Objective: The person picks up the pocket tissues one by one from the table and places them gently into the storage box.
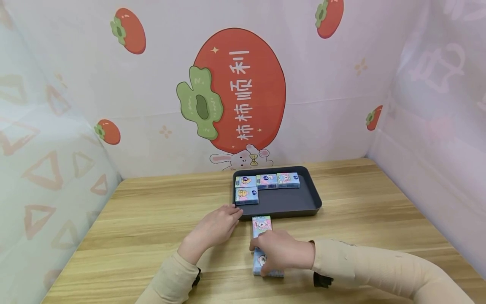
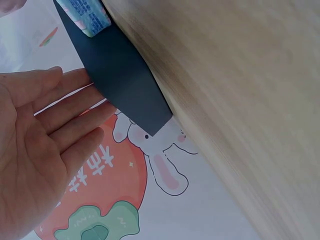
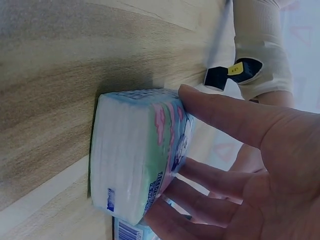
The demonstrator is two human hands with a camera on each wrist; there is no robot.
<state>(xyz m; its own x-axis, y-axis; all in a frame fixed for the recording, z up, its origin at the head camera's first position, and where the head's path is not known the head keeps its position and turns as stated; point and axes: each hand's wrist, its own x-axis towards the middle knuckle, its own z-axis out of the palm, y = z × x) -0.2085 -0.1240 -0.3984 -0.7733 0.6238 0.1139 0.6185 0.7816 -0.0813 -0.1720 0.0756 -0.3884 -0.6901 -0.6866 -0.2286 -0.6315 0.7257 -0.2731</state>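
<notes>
My right hand (image 1: pixel 280 250) holds a small tissue pack (image 3: pixel 125 155) on the table, thumb at one end and fingers at the other. Its wrapper is blue, pink and green, with the white tissues showing through one side. Directly beyond it lies a second tissue pack (image 1: pixel 261 223), partly covered by the fingers. My left hand (image 1: pixel 217 224) rests its straight fingertips against the near left corner of a dark grey tray (image 1: pixel 290 202). Along the tray's far side stand three tissue packs (image 1: pixel 267 181) in a row, and another tissue pack (image 1: pixel 247 196) sits in front of the left one.
A wood-grain table (image 1: pixel 152 211) carries everything. White fabric walls printed with red persimmons (image 1: pixel 243 84) and a rabbit (image 1: pixel 243 159) enclose it at the back and on both sides. The tray's raised rim surrounds its packs.
</notes>
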